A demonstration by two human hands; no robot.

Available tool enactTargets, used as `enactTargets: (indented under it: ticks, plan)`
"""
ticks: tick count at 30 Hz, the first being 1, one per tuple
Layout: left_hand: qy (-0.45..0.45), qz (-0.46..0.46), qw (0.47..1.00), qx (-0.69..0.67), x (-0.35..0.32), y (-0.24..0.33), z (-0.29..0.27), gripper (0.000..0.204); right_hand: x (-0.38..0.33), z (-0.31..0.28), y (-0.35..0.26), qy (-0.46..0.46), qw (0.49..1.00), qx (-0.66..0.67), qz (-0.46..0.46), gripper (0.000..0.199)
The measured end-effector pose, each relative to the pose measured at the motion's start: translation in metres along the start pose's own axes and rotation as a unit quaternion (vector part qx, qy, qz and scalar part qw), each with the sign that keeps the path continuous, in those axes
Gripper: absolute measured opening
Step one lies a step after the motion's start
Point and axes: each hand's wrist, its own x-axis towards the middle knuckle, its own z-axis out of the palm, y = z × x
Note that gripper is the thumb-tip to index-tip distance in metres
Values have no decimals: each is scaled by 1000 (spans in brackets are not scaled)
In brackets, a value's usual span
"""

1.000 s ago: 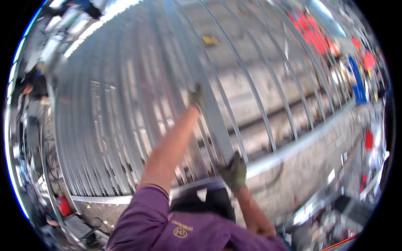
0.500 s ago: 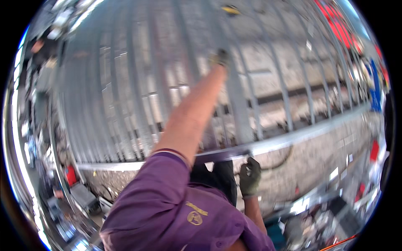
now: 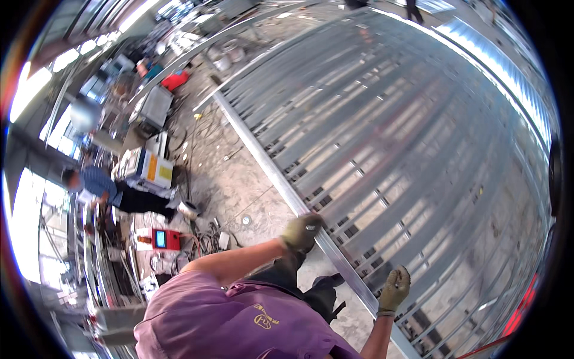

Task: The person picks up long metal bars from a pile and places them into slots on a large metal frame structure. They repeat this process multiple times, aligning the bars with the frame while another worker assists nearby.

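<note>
A large frame of long grey metal slats (image 3: pixel 335 158) fills the right half of the head view. Along its near side runs a pale metal edge rail (image 3: pixel 263 152). My left hand (image 3: pixel 302 232), in a dirty olive work glove, is closed over this rail. Farther along toward the lower right, my gloved right hand (image 3: pixel 394 290) is raised just over the slats beside the rail. Its fingers are curled together, and whatever they may hold is hidden.
A person (image 3: pixel 101 185) in blue bends near a white machine box (image 3: pixel 146 167) at the left. A red unit with a lit screen (image 3: pixel 162 239) stands by tangled cables (image 3: pixel 209 242) on the concrete floor. A grey cabinet (image 3: pixel 153 106) sits farther off.
The view has swung round toward the left side of the workshop. My left arm, stretched far over the slats before, is drawn back to the edge rail. The right hand now shows over the slats.
</note>
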Motion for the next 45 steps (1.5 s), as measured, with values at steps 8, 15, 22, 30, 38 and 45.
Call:
enactTargets:
  ticks: [8,15,22,30,38,45]
  plan:
    - [210,-356,893,176,-225,-307,-203,30,27,110,-97,-126,990,46,-29,19]
    - [10,-497,851,172,-452,-509,-167,24,-48,313,-193,-216,970,5,-114,14]
    - [-55,-480,864,-141,-422,-563,-283,24,-166,506,-319,-393,888,-21,-239,19]
    - [205,-438,684,-546,-295,-687,-437,20,-169,656,-404,-452,870,-65,-186,28]
    - [252,-434,796,-338,-247,-638,-556,14,-131,861,-510,-459,854,-28,-244,19]
    - [77,-512,843,-146,-195,-663,-628,21,-102,1008,-663,-490,819,15,-298,23]
